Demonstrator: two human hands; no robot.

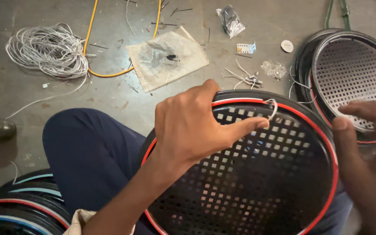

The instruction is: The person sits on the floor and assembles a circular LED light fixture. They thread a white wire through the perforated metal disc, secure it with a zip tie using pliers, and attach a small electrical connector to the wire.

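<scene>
Your left hand (192, 126) rests on the upper rim of a round black perforated grille with a red rim band (262, 174), which lies tilted across your lap over the dark blue trouser leg (88, 152). Thumb and forefinger are pinched together on a thin white wire (274, 106) that loops up at the grille's top edge; the remaining fingers curl over the rim. Your right hand (366, 152) sits at the grille's right edge, fingers spread and apart, thumb touching the red band; it clamps nothing that can be seen.

Just beyond the right hand, a second round perforated grille, pale grey mesh in a black ring (349, 74), lies on the grey concrete floor (22, 100). A coil of white wire (46, 50) lies at far left, a yellow cable (90, 30) curving beside it. A clear plastic bag (166, 56) lies flat in the middle, with small loose components (251, 80) near it. Stacked black rims with red and blue bands (18, 204) sit at lower left.
</scene>
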